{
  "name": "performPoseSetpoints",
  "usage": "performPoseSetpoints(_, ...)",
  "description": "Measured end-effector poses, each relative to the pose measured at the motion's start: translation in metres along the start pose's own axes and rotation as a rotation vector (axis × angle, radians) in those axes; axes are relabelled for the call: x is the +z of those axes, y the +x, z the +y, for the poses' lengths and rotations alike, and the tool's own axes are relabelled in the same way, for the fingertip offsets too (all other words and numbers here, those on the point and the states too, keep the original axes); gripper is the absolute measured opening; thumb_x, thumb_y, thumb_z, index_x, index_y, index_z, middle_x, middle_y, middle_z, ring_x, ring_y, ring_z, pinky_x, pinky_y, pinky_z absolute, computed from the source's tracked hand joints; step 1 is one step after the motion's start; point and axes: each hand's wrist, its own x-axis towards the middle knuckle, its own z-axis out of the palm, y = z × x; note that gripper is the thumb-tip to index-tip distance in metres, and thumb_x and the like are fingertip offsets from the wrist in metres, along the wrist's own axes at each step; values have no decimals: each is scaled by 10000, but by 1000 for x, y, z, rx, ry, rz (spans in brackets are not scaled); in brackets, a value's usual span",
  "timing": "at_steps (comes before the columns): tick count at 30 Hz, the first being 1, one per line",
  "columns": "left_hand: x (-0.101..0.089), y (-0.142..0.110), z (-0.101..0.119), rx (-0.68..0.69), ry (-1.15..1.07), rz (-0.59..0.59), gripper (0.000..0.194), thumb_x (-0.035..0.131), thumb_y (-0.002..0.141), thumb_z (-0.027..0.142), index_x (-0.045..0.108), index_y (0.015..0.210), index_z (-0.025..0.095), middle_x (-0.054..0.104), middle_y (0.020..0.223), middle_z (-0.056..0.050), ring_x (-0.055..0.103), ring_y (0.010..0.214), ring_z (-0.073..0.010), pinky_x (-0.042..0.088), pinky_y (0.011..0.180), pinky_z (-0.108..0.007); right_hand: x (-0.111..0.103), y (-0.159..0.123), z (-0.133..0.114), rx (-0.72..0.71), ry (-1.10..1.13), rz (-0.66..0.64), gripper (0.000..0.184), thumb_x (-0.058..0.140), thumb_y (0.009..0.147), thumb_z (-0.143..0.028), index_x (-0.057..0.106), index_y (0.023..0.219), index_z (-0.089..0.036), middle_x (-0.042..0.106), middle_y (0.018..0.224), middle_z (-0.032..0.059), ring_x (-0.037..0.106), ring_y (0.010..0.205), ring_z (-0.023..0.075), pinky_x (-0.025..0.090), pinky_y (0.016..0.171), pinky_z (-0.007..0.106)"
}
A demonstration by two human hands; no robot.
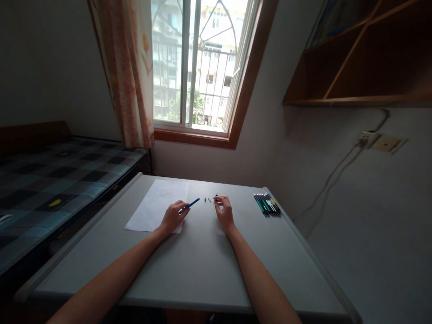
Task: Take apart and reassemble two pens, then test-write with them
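My left hand [173, 216] is closed around a blue pen barrel [190, 205], which slants up to the right over the table. It rests by the right side of a white paper sheet [148, 211] with faint writing. A thin, dark, small piece [216, 195] is pinched between the thumb and fingers of my right hand [223, 210]; its exact kind is too small to make out. On the table between the hands lie a small dark cap-like part [205, 199] and a short thin part [209, 200].
Several black, green and white pens [267, 204] lie in a row at the right edge of the grey table [202, 270]. A bed [67, 175] stands to the left, a window [192, 67] behind. A wooden shelf [357, 101] hangs above right, with a cabled socket [366, 138] below.
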Motion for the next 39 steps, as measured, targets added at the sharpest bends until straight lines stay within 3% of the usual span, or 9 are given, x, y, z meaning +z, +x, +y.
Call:
performPoseSetpoints(3, 0, 0, -1, 16, -19, -17, 160, 506, 794, 260, 633, 883, 220, 600, 805, -14, 588, 692, -125, 444, 663, -244, 4, -1, -9, -17, 102, -11, 121, 427, 795, -215, 539, 836, -195, 524, 866, 46, 546, 765, 142, 484, 674, 285)
performPoseSetpoints(7, -1, 0, -1, 17, -12, -35, 177, 500, 799, 264, 640, 901, 226, 600, 806, -20, 577, 675, -123, 451, 653, -247, 6, -3, -19, -40, 119, -59, 159, 449, 774, -182, 513, 918, -197, 546, 876, 36, 547, 748, 135, 481, 649, 275)
performPoseSetpoints(17, -1, -1, -1, 43, 36, -31, 179, 520, 791, 265, 647, 910, 226, 556, 772, -17, 539, 687, -118, 455, 646, -239, 6, -5, -25, -203, 45, -128, 289, 444, 783, -120, 582, 1010, -235, 559, 925, 51, 517, 900, 167, 439, 790, 329)
performPoseSetpoints(22, 0, -1, -5, 56, 49, -6, 168, 549, 769, 247, 659, 896, 243, 561, 777, -24, 532, 741, -142, 447, 682, -265, 7, -5, -22, -245, 27, -130, 296, 441, 790, -101, 630, 958, -254, 562, 922, 54, 513, 910, 174, 433, 804, 348)
performPoseSetpoints(29, 2, -2, -10, 68, 100, -36, 179, 527, 786, 255, 654, 912, 241, 558, 800, -32, 521, 766, -151, 439, 699, -278, 6, -5, -23, -219, 49, -155, 325, 433, 786, -98, 605, 1020, -243, 560, 937, 59, 506, 924, 172, 427, 820, 345)
performPoseSetpoints(35, 3, -2, -14, 68, 134, -18, 164, 551, 774, 246, 661, 895, 253, 556, 813, -30, 515, 774, -151, 437, 697, -281, 9, -7, -22, -162, 114, -217, 322, 432, 797, -135, 568, 1075, -224, 576, 921, 64, 528, 846, 162, 459, 689, 294)
performPoseSetpoints(39, 5, -3, -15, 82, 139, -5, 162, 555, 774, 242, 661, 896, 255, 553, 813, -28, 512, 766, -147, 435, 685, -276, 9, -7, -21, -139, 112, -236, 318, 425, 816, -169, 549, 1103, -228, 586, 907, 60, 527, 835, 161, 457, 687, 295)
